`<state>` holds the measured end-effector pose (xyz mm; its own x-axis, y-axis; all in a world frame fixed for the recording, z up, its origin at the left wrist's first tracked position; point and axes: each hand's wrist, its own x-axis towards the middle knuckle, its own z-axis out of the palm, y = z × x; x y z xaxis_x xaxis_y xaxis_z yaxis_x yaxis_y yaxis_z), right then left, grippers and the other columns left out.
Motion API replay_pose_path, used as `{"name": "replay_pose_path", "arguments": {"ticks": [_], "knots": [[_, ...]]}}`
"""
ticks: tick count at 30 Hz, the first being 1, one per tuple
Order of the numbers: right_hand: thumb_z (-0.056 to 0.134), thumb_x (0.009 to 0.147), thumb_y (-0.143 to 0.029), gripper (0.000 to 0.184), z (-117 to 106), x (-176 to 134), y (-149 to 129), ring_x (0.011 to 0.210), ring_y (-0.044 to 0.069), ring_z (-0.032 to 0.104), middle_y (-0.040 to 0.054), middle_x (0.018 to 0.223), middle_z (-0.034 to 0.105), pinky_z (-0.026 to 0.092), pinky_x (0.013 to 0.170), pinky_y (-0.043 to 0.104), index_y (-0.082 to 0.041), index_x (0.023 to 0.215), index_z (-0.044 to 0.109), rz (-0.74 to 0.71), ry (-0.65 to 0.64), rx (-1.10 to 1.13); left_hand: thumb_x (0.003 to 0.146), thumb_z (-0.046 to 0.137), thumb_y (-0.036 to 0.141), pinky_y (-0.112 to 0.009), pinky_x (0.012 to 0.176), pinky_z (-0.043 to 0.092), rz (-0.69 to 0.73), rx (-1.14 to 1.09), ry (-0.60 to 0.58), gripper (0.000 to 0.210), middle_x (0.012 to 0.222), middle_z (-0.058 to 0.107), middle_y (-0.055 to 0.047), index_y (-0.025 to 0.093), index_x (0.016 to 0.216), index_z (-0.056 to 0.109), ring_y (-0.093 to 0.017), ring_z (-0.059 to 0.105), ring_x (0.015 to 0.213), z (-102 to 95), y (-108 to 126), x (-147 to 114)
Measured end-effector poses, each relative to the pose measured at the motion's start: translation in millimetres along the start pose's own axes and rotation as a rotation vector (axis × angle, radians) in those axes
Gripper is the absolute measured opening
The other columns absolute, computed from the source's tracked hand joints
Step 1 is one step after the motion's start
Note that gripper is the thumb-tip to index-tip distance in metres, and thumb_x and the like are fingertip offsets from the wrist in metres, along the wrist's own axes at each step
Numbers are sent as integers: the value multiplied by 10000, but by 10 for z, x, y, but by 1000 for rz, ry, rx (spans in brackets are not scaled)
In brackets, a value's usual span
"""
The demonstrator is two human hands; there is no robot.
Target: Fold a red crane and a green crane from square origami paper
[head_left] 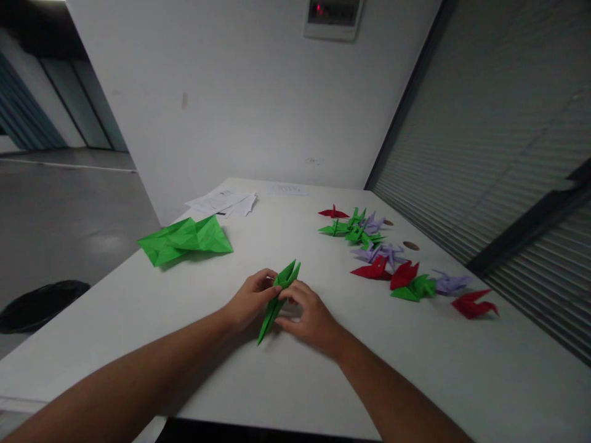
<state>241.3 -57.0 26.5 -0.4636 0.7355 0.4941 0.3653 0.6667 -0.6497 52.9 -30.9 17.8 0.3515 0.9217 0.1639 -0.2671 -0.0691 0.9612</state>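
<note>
Between my hands, just above the white table (221,375), is a green folded paper (270,317), long and narrow. Two pointed tips stick up at its far end, and a single point faces toward me. My left hand (252,298) pinches its left side, thumb on top. On the other side, my right hand (309,314) has its fingers on the paper's right edge, with the thumb lower down near that edge. The undersides of the fingers on the left hand are hidden by the paper.
Several paper cranes in red, green and purple, one a red crane (474,304), lie along the table's right side. Creased green paper sheets (187,240) rest at the left edge, with printed papers (226,202) behind. A black bin (41,304) stands on the floor at left.
</note>
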Motion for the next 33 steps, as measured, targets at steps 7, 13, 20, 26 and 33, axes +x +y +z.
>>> {"name": "replay_pose_path", "arguments": {"ticks": [7,13,20,26,33], "knots": [[612,763,6,387,15,-7,49,961,217,575,54,1007,535,527,842,361,-237,1043,721,-95,139,-46,709,875,287,-271,729,524,-9,-42,95,303,880,730,-49,148,915,702,-167,674,788,3,-18,34],[563,765,20,570,-2,5,106,1019,238,592,106,1258,545,555,890,422,-276,1233,698,-170,207,-170,673,908,285,-269,656,540,-80,-189,141,512,788,718,-8,185,1070,600,-145,668,669,-10,-28,44],[567,791,11,595,-33,19,141,1117,278,612,87,1214,659,536,974,505,-315,1275,682,-208,179,-225,701,901,272,-249,609,530,-74,-258,120,581,740,687,50,255,1128,508,-127,650,612,22,7,13],[662,820,-62,457,-62,18,147,1114,284,630,106,1218,676,549,963,498,-284,1214,727,-191,188,-137,722,883,281,-264,680,540,-48,-224,51,302,783,708,-15,151,898,673,-123,656,674,-13,-53,31],[677,879,-127,254,-69,6,130,1060,239,647,90,1261,633,576,916,439,-283,1054,775,-123,271,-9,754,866,314,-319,776,556,-32,-186,33,282,838,733,-36,150,933,721,-147,672,748,6,-40,21]]}}
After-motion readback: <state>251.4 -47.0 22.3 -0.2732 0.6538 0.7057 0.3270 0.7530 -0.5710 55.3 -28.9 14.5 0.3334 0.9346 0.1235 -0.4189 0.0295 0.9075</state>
